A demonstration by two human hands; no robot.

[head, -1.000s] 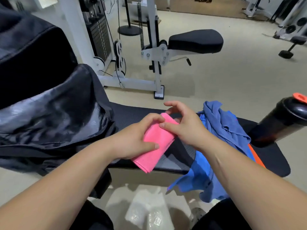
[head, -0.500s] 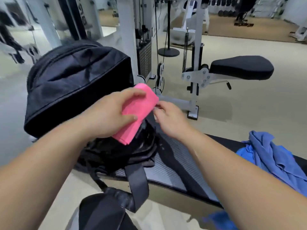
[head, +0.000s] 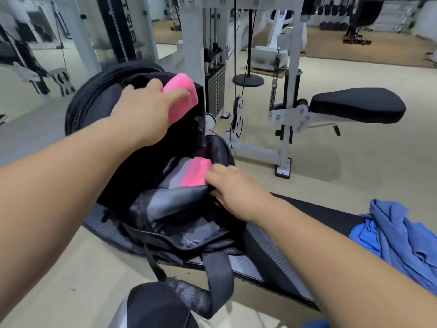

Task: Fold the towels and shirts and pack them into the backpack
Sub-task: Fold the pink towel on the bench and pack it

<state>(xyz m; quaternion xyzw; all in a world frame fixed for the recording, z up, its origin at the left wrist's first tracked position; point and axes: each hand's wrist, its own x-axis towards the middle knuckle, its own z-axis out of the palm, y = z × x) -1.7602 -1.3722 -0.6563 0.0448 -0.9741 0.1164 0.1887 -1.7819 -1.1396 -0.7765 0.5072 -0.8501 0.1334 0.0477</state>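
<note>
A black backpack (head: 94, 100) lies open on the black bench (head: 272, 247). My left hand (head: 144, 110) holds a folded pink towel (head: 183, 95) up against the raised lid, above the opening. My right hand (head: 231, 188) pinches the front rim of the opening and pulls it wide. Inside the main compartment lie a folded grey cloth (head: 175, 176) and another folded pink cloth (head: 196, 172). A crumpled blue shirt (head: 399, 233) rests on the bench at the right.
A white cable machine with a black padded seat (head: 357, 105) stands on the beige floor just behind the bench. A backpack strap (head: 220, 275) hangs off the bench's near edge. More gym gear fills the back.
The view swung left from the bench to the backpack. My left hand carried the pink towel up and over the opening. My right hand let go of the towel and took the bag's rim.
</note>
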